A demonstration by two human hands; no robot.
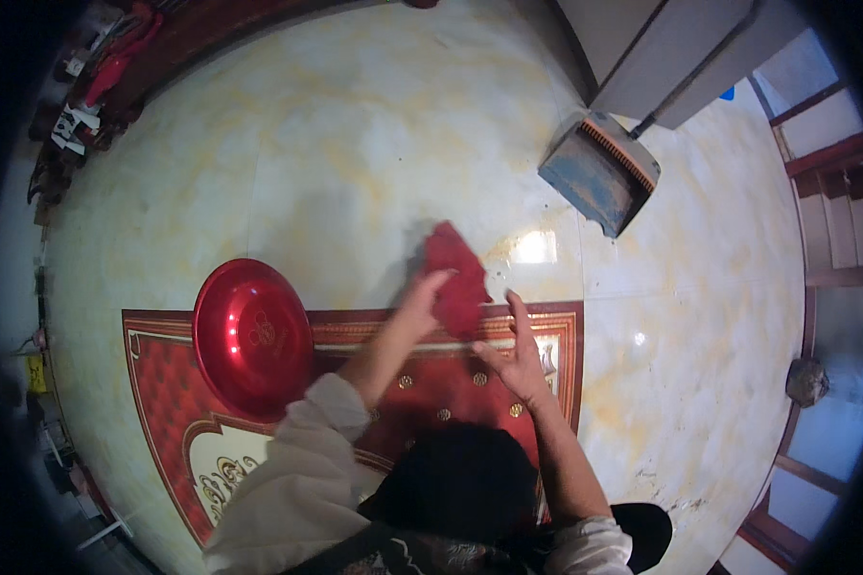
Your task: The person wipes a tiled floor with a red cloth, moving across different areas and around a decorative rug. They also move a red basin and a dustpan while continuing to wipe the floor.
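Note:
A red cloth [457,287] hangs from my left hand [426,298], which pinches its left side with the thumb in front. My right hand [516,357] is just right of the cloth, fingers spread and nothing between them. Left of my forearm, a shiny red metal basin [248,359] with a mouse-head outline on its bottom rests over a patterned red mat [160,366]. Both hands are over the far edge of that mat. My left fingers are partly hidden behind the cloth.
A long-handled dustpan [597,176] with a comb-toothed edge stands on the marbled tile floor [374,129] at upper right. Beside it rises a grey panel [690,57]. A rounded stone [807,382] lies by the doorway at right. Assorted items line the left wall.

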